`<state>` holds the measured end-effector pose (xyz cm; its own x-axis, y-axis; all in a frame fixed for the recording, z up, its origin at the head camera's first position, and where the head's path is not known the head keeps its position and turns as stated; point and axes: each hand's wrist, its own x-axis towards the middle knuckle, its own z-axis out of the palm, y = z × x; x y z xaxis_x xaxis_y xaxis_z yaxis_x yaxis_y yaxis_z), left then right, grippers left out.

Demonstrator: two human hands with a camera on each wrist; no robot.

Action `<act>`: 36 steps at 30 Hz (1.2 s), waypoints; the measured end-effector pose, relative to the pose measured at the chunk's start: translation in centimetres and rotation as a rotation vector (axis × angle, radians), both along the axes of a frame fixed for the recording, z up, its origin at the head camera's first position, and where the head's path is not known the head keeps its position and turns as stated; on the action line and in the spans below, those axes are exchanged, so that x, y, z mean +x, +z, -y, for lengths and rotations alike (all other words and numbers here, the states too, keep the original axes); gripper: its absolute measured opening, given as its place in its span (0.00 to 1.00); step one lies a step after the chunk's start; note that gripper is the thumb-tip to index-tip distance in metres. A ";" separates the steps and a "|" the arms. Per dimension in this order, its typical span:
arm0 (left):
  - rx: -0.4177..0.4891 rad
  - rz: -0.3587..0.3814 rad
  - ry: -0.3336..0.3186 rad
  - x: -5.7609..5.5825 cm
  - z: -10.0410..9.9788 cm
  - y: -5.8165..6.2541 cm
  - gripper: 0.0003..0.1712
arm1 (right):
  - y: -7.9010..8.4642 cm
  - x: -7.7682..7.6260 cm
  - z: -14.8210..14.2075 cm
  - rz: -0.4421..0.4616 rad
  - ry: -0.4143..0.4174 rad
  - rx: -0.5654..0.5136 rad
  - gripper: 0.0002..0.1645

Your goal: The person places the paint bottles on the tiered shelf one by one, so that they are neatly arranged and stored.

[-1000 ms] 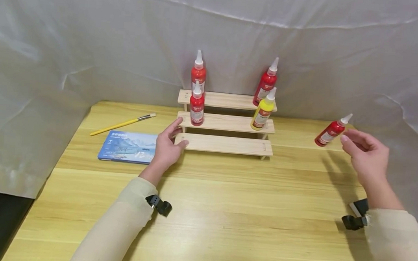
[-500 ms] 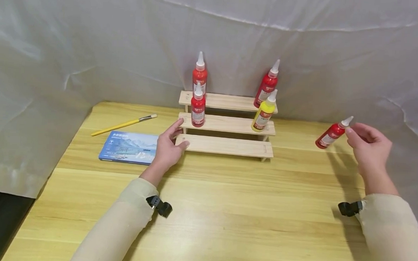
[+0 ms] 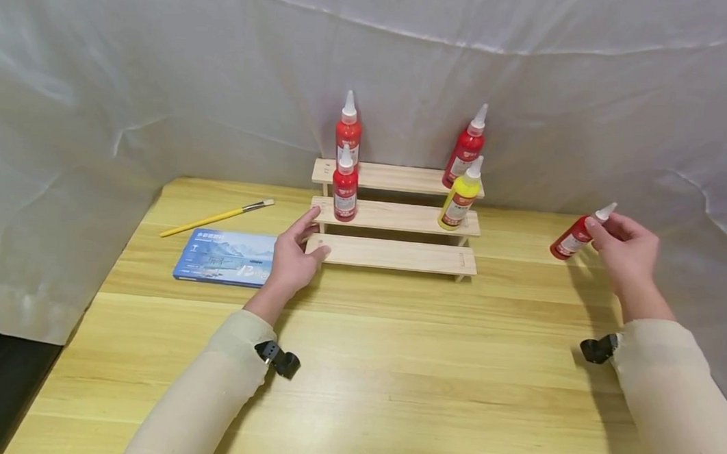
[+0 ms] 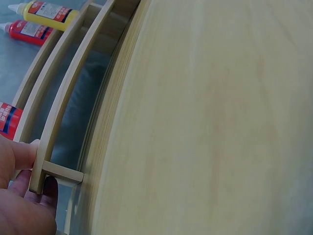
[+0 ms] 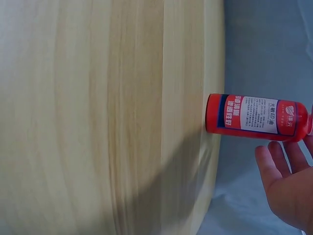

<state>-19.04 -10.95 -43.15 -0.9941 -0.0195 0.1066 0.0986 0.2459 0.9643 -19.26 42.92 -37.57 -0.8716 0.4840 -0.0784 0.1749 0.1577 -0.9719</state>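
In the head view my left hand (image 3: 294,261) holds the left end of a three-tier wooden shelf (image 3: 393,254) at its lowest board. The left wrist view shows the thumb above the board and fingers beneath it. At the right, my right hand (image 3: 627,258) holds a red ink bottle (image 3: 567,243) near its neck, thumb in front. The bottle's base appears to rest on the table. Its label faces the right wrist camera, where the bottle (image 5: 254,116) lies partly out of frame at the cap.
On the upper boards stand two red bottles (image 3: 345,193) (image 3: 466,153), an orange-red bottle (image 3: 348,131) and a yellow bottle (image 3: 460,201). A blue paint box (image 3: 223,257) and a yellow-handled brush (image 3: 216,218) lie left on the table (image 3: 423,381). Grey cloth (image 3: 223,76) hangs behind.
My right hand drew slightly back to the right, then came left, with its thumb now over the bottle's upper part. The bottle and my left hand stay nearly in place.
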 end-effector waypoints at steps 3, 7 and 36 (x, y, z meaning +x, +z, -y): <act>0.002 -0.001 -0.001 0.0 0.0 0.0 0.44 | -0.2 -0.3 -0.1 0.007 -0.003 0.027 0.26; 0.004 -0.003 -0.003 0.1 0.0 0.0 0.44 | -0.4 -0.3 -0.1 0.001 -0.008 0.022 0.22; 0.014 0.004 0.006 -0.1 0.0 -0.1 0.43 | -0.4 1.0 1.1 -0.118 -0.061 -0.255 0.28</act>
